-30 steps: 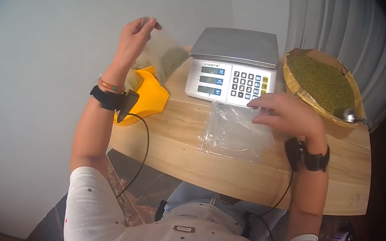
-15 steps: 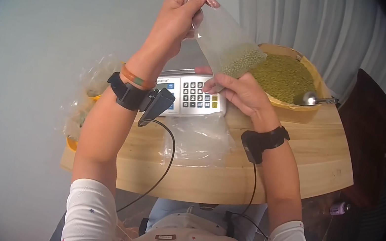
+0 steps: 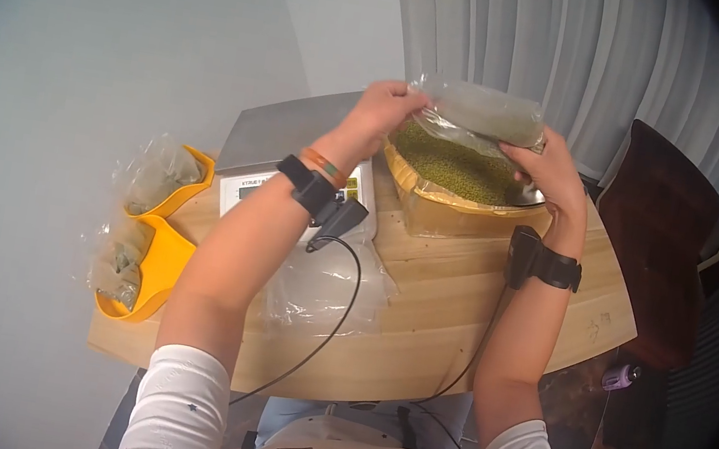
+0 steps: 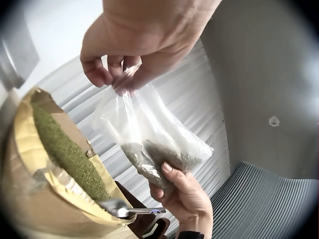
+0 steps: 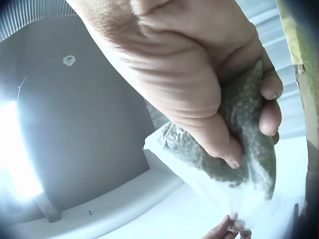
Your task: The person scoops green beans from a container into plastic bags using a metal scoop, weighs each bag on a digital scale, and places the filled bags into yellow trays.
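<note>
A clear plastic bag [image 3: 478, 112] with green beans in its lower part hangs between both hands, above the box of beans [image 3: 442, 202]. The left hand [image 3: 379, 121] pinches the gathered neck of the bag, seen closely in the left wrist view, where the left hand [image 4: 142, 45] is at the top. The right hand [image 3: 554, 168] grips the filled end. In the right wrist view the right hand [image 5: 199, 89] has its thumb and fingers round the bean-filled part of the bag [image 5: 224, 159].
A scale [image 3: 286, 125] stands behind the left forearm, flat empty bags [image 3: 326, 294] in front of it. Yellow trays [image 3: 163, 265] with filled bags are at the table's left. A metal scoop [image 4: 115, 208] rests in the bean box. A brown chair [image 3: 659, 241] stands to the right.
The left hand has moved right with the bag, over the bean box. The right hand left the empty bags' area and has come to grip the bag's filled end. The head view has turned right.
</note>
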### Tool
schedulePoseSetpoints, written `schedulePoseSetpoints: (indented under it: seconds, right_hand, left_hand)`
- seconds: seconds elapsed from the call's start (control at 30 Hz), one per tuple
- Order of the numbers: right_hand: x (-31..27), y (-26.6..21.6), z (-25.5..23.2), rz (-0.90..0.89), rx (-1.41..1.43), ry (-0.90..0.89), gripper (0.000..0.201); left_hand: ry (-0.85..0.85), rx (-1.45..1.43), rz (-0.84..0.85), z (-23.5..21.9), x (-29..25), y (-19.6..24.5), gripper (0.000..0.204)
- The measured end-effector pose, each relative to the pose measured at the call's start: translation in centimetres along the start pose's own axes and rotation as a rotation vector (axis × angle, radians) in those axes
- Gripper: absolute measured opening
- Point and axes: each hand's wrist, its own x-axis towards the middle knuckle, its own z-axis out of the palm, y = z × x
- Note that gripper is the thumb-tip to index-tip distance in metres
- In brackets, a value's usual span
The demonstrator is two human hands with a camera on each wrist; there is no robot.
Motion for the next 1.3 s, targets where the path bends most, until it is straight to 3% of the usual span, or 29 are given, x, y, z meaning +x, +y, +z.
schedulePoseSetpoints:
  seconds: [0.2, 0.43, 0.53, 0.63, 0.7, 0.83, 1.13, 1.3]
  right_hand:
    - [-0.1, 0.8, -1.0, -0.018, -0.037, 0.187, 0.023]
    - [0.7, 1.8, -1.8, -0.053, -0.100, 0.265, 0.029]
    - [0.2, 0.5, -0.9, -0.100, 0.022, 0.289, 0.029]
    - [-0.2, -0.2, -0.5, -0.259, 0.156, 0.338, 0.024]
    - [0.0, 0.0, -0.9, -0.349, 0.154, 0.294, 0.021]
    - [0.0, -0.3, -0.8, -0.313, 0.096, 0.291, 0.017]
    - [-0.3, -1.4, 0.0, -0.304, 0.255, 0.353, 0.021]
    - [-0.7, -1.8, 0.0, -0.301, 0.117, 0.333, 0.022]
  left_hand:
    - [-0.086, -0.093, -0.152, 4.0, 1.6, -3.1, 0.020]
    - [-0.122, -0.227, -0.335, 6.8, 2.0, -5.2, 0.025]
    - [-0.120, -0.325, -0.372, 7.2, 1.9, -5.6, 0.026]
    - [-0.072, -0.403, -0.454, 7.4, 2.0, -5.8, 0.025]
    - [-0.093, -0.415, -0.451, 7.3, 1.9, -5.9, 0.024]
    - [-0.129, -0.408, -0.422, 7.1, 1.6, -5.9, 0.024]
    - [-0.090, -0.508, -0.466, 7.0, 1.6, -6.4, 0.023]
    - [-0.086, -0.511, -0.469, 7.0, 1.6, -6.3, 0.022]
